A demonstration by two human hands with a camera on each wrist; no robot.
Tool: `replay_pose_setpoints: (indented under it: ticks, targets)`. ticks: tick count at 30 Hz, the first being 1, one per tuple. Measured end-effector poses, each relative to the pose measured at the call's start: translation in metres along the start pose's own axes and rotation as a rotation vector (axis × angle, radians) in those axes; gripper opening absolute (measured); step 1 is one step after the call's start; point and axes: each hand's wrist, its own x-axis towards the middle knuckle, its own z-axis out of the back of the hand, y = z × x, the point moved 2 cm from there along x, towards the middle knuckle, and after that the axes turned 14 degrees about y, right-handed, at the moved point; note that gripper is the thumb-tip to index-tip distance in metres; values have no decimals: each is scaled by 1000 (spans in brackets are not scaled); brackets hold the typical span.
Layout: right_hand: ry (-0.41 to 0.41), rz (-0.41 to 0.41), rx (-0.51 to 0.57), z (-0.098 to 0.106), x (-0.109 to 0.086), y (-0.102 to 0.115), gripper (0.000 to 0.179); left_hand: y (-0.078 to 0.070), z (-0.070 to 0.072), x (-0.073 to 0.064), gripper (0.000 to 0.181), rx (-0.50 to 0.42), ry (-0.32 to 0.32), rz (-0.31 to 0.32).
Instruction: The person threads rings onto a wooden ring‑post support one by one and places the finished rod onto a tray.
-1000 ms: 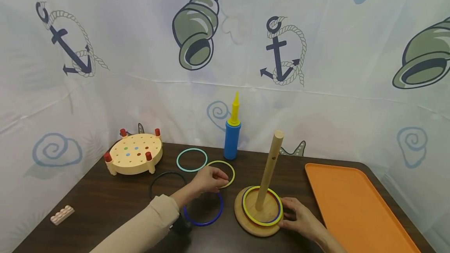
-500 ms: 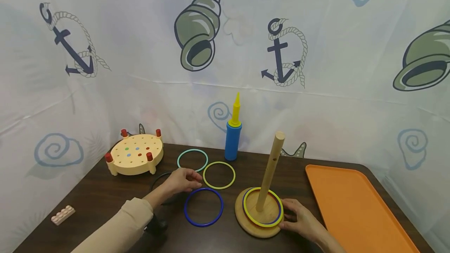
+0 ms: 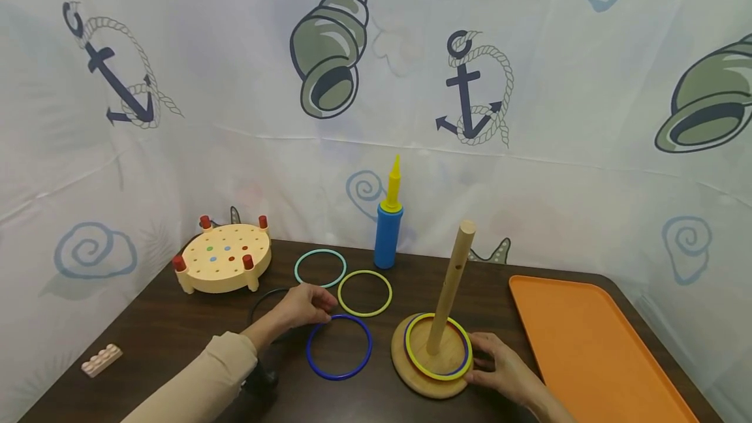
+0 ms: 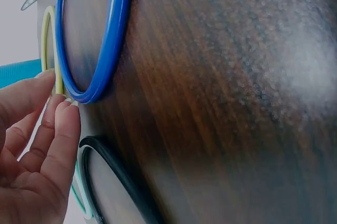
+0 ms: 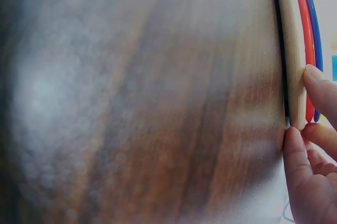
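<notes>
My left hand [image 3: 307,305] hovers with loosely bent fingers at the far edge of a blue ring [image 3: 337,378]. In the left wrist view its fingertips come right up to the blue ring [image 4: 120,13], thumb and fingers apart. A yellow ring [image 3: 390,292] lies just beyond, a mint ring [image 3: 320,250] farther back, and a black ring [image 3: 252,309] partly behind the hand. My right hand [image 3: 499,367] grips the round base of a wooden ring stand [image 3: 405,371] at its right edge. Around the upright peg lie yellow, blue and red rings [image 5: 309,50].
An orange tray [image 3: 599,344] lies at the right. A blue and yellow hand pump [image 3: 386,234] stands at the back. On the left are a round pegged board [image 3: 226,253] with red-tipped legs and a small pink block [image 3: 102,360]. A printed curtain [image 3: 529,201] hangs behind the table.
My left hand has moved left and toward me, from the yellow ring to the far edge of the blue ring. The right hand stays at the stand's base.
</notes>
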Motion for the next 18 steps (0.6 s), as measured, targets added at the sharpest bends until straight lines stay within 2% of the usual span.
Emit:
replay_pose_setpoints:
  ticks: [11,18]
  targets:
    - [-9,34,-33,0,-1,3,68,-2,-6,1,25,91,-22,22]
    - [-2,28,-8,0,-1,3,69,-5,-8,0,21,83,-27,54]
